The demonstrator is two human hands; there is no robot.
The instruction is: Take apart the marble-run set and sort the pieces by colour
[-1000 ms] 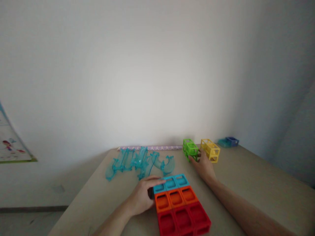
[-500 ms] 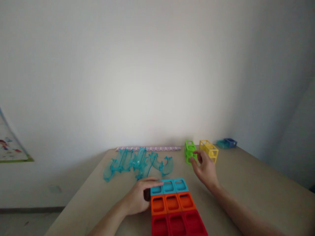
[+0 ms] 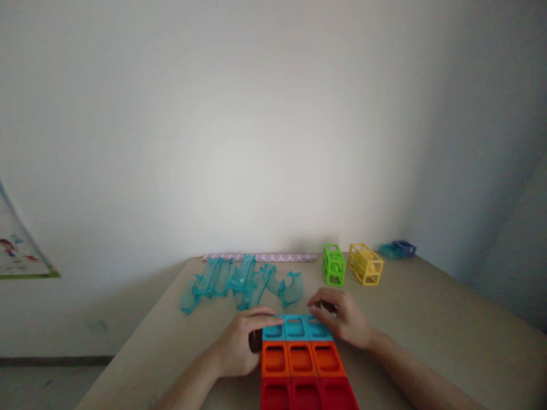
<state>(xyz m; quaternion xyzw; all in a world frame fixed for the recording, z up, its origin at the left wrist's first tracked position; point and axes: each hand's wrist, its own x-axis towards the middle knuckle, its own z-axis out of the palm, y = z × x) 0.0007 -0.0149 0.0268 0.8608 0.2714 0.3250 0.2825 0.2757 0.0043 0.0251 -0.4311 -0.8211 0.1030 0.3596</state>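
A block structure (image 3: 302, 342) of light blue, orange and red square frames, three across in each row, stands in front of me. My left hand (image 3: 241, 341) grips its left side, the index finger lying along the top of the blue row and the thumb lower down. At the far right corner of the blue row is my right hand (image 3: 339, 316), fingers curled and thumb against that corner. Some of its fingertips are hidden behind the blocks.
Translucent teal track pieces (image 3: 220, 278) lie at the back left before a purple patterned strip (image 3: 273, 258). Green frame blocks (image 3: 334, 266) and yellow frame blocks (image 3: 366, 264) stand at the back right. A dark blue block (image 3: 404, 248) and teal pieces (image 3: 390, 251) sit at the far corner by the wall.
My right hand has come down and left from beside the green blocks to the blue row's right corner. My left hand keeps its hold on the structure.
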